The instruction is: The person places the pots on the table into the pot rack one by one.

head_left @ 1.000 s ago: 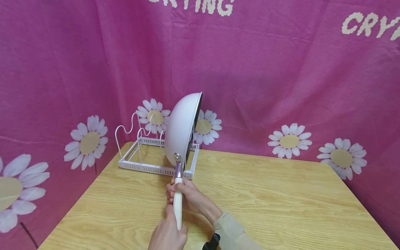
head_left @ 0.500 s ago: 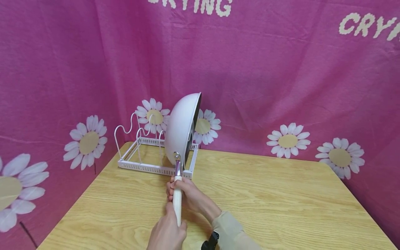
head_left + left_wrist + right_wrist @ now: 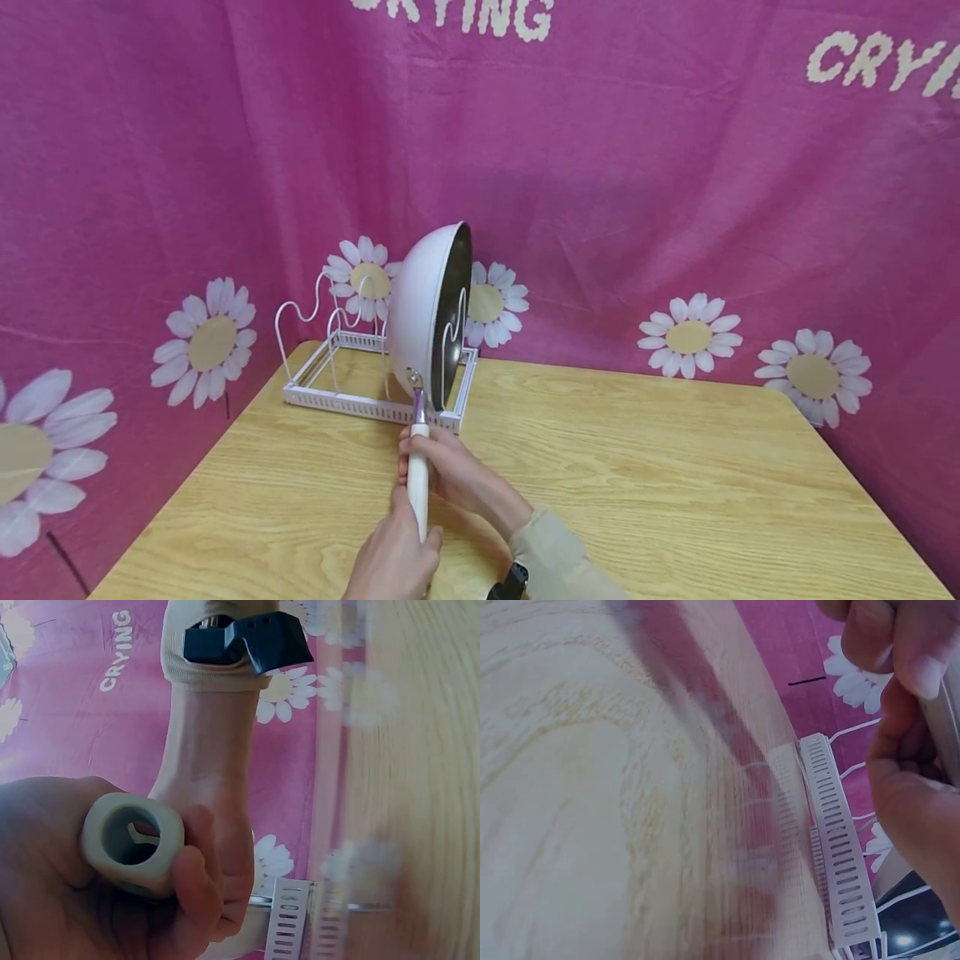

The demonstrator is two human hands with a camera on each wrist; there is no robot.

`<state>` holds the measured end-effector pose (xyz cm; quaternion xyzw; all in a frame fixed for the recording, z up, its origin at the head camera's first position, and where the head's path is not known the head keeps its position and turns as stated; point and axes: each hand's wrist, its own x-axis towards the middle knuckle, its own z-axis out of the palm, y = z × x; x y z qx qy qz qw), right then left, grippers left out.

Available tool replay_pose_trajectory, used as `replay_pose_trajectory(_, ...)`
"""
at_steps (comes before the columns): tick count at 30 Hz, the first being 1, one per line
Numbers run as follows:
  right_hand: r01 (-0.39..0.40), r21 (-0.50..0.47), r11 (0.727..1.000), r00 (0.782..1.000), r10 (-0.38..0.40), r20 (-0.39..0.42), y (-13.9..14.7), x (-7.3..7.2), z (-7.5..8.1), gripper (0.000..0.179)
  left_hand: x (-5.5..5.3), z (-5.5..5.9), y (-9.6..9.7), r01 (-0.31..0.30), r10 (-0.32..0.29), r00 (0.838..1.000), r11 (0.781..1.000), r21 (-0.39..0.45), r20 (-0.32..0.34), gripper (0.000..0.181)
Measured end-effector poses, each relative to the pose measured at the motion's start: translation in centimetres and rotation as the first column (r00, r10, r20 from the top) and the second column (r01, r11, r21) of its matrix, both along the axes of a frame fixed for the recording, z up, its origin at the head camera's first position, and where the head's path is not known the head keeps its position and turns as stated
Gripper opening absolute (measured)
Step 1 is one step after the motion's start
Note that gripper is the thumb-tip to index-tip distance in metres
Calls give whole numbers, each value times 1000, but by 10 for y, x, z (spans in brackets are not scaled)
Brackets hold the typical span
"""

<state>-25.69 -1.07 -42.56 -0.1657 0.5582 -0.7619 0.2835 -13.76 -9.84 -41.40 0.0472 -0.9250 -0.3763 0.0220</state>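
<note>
A wok-like frying pan, white outside and dark inside, stands on its side at the right end of a white wire rack. Its dark inside faces right, and a wavy wire divider crosses in front of it. My left hand grips the rear of the white handle. Closer to the pan, my right hand holds the same handle. The handle's hollow end pokes out of my left hand in the left wrist view. From the right wrist, the rack's slotted side shows beside my fingers.
More wavy dividers rise from the rack to the left of the pan. The rack stands near the back left of a wooden table. Behind it hangs a magenta cloth with daisies and lettering.
The pan has turned and shifted slightly left, so more of its dark inside and the divider show. Both hands still grip the handle, which has moved a little left.
</note>
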Motion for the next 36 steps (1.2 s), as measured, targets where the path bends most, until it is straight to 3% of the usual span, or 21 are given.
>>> replay_pose_trajectory(7,38,33,999,999,-37,-24,-1,3,-1,12,-2,-3,1,15,-14,1000,1000,28,-22,62)
replay_pose_trajectory(16,42,86,995,997,-36,-70,3,0,-2,14,-6,-7,2,49,-49,999,996,78,-1,65)
replay_pose_trajectory(24,45,91,995,994,-35,-105,6,-1,-4,22,-7,-9,3,77,-74,997,994,80,-31,67)
replay_pose_trajectory(36,66,125,990,991,-51,-121,10,2,-4,21,-8,-14,-2,114,-115,993,991,66,6,79)
